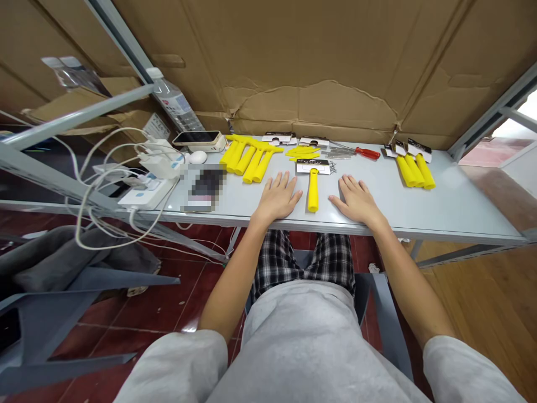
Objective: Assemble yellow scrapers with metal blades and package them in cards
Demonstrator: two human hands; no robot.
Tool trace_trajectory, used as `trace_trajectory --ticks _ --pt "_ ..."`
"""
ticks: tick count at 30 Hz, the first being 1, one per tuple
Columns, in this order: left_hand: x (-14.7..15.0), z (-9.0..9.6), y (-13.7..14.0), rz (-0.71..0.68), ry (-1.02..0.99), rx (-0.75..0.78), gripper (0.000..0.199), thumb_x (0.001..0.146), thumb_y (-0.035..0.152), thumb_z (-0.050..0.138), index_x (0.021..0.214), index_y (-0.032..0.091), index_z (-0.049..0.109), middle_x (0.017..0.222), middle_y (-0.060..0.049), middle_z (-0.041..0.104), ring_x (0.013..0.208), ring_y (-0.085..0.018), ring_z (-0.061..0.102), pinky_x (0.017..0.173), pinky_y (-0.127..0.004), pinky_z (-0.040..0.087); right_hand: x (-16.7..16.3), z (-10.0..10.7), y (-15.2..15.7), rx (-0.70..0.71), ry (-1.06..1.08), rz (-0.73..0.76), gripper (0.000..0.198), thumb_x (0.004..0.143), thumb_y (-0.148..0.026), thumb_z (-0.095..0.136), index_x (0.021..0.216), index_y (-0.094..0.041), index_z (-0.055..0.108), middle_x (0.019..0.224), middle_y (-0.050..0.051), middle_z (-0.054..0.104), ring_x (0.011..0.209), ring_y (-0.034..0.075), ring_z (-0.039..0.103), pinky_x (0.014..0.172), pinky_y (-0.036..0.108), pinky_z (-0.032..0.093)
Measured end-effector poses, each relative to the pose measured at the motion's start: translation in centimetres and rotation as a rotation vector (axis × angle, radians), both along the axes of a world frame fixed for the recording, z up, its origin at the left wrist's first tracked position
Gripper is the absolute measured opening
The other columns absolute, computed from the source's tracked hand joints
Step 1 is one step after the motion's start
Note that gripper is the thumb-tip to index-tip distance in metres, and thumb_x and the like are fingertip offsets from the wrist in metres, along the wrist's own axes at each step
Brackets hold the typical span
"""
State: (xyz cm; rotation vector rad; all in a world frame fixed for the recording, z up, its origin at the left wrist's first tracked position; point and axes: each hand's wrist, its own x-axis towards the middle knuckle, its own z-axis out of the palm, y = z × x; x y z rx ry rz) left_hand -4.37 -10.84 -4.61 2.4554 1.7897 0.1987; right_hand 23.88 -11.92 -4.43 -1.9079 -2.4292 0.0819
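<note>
My left hand (pixel 278 197) lies flat on the grey shelf, fingers stretched, with nothing in it. My right hand (pixel 357 198) lies flat too, also holding nothing. Between them rests a yellow tube-handled tool (pixel 313 190) with a black-and-white card (pixel 312 166) across its top. Beyond my left hand are several yellow T-shaped handles (pixel 251 159) in a row. Flat yellow pieces (pixel 302 151) and a small pile of screws (pixel 333 167) sit behind the middle tool. A screwdriver with a red handle (pixel 368 153) lies beyond my right hand.
Three carded yellow tools (pixel 415 170) lie at right. On the left are a phone on a white block (pixel 198 140), a white mouse (pixel 198 158), a power strip (pixel 149 193) with tangled cables and a bottle (pixel 176 103). Cardboard (pixel 302 61) stands behind; the shelf edge (pixel 335 225) is near me.
</note>
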Motion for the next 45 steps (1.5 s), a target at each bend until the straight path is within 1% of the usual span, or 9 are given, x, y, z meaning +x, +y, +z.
trace_trajectory --ticks 17,30,36,37,39,41,42,43,45 --pt "0.1 0.3 -0.4 0.000 0.035 0.012 0.077 0.114 0.058 0.023 0.176 0.014 0.037 0.187 -0.015 0.021 0.175 -0.036 0.017 0.141 -0.058 0.014 -0.4 0.1 -0.4 0.000 0.005 -0.006 0.097 0.108 -0.070 0.021 0.176 -0.002 0.029 0.181 0.016 0.014 0.176 0.030 0.016 0.147 0.055 0.018" --pt "0.1 0.2 -0.4 -0.006 0.023 0.009 0.080 0.113 0.061 0.023 0.177 0.014 0.035 0.187 -0.015 0.019 0.175 -0.036 0.016 0.141 -0.058 0.012 -0.3 0.2 -0.4 -0.014 -0.001 -0.013 0.097 0.108 -0.071 0.021 0.177 -0.004 0.029 0.182 0.014 0.013 0.176 0.030 0.016 0.147 0.056 0.017" --pt "0.2 0.2 -0.4 -0.002 0.002 0.009 0.079 0.113 0.060 0.024 0.177 0.015 0.035 0.187 -0.015 0.019 0.175 -0.037 0.014 0.140 -0.064 0.010 -0.1 0.4 -0.5 -0.015 -0.011 -0.010 0.094 0.109 -0.068 0.024 0.176 -0.003 0.030 0.182 0.014 0.013 0.175 0.031 0.016 0.147 0.056 0.018" --pt "0.2 0.1 -0.5 -0.003 -0.003 0.013 0.079 0.113 0.060 0.024 0.177 0.015 0.036 0.187 -0.015 0.019 0.175 -0.037 0.015 0.140 -0.065 0.010 -0.2 0.9 -0.6 -0.011 -0.012 -0.004 0.092 0.108 -0.068 0.027 0.174 -0.004 0.034 0.181 0.015 0.016 0.175 0.032 0.019 0.146 0.057 0.020" --pt "0.2 0.1 -0.6 0.001 -0.020 0.033 0.077 0.113 0.060 0.027 0.176 0.017 0.038 0.187 -0.015 0.022 0.175 -0.037 0.017 0.140 -0.065 0.012 -0.9 2.3 -0.5 -0.015 -0.005 -0.024 0.084 0.107 -0.067 0.033 0.164 -0.008 0.051 0.176 0.017 0.033 0.167 0.035 0.034 0.140 0.059 0.030" --pt "0.1 0.2 -0.7 0.007 -0.045 0.063 0.073 0.113 0.058 0.031 0.173 0.017 0.044 0.185 -0.015 0.028 0.174 -0.037 0.022 0.139 -0.063 0.015 -2.4 4.2 -0.2 -0.032 0.023 -0.128 0.074 0.106 -0.069 0.035 0.140 -0.013 0.070 0.151 0.020 0.061 0.144 0.036 0.059 0.125 0.059 0.047" --pt "0.1 0.2 -0.8 0.011 -0.058 0.077 0.071 0.113 0.057 0.034 0.171 0.017 0.047 0.184 -0.015 0.031 0.173 -0.037 0.025 0.139 -0.062 0.017 -3.5 5.2 0.0 -0.022 0.053 -0.209 0.076 0.106 -0.071 0.032 0.134 -0.014 0.073 0.136 0.021 0.069 0.133 0.037 0.066 0.118 0.059 0.051" --pt "0.0 0.3 -0.9 0.015 -0.067 0.088 0.069 0.113 0.055 0.036 0.169 0.017 0.049 0.183 -0.015 0.035 0.172 -0.037 0.028 0.139 -0.062 0.019 -4.8 6.1 0.5 0.009 0.084 -0.247 0.080 0.105 -0.073 0.031 0.134 -0.013 0.073 0.128 0.023 0.071 0.127 0.038 0.068 0.113 0.059 0.053" --pt "0.0 0.4 -1.0 0.021 -0.076 0.103 0.064 0.112 0.052 0.039 0.165 0.018 0.054 0.180 -0.015 0.041 0.170 -0.036 0.032 0.138 -0.060 0.022 -7.4 7.3 1.6 0.029 0.103 -0.241 0.083 0.104 -0.077 0.030 0.134 -0.014 0.074 0.129 0.024 0.069 0.123 0.039 0.069 0.108 0.058 0.054"
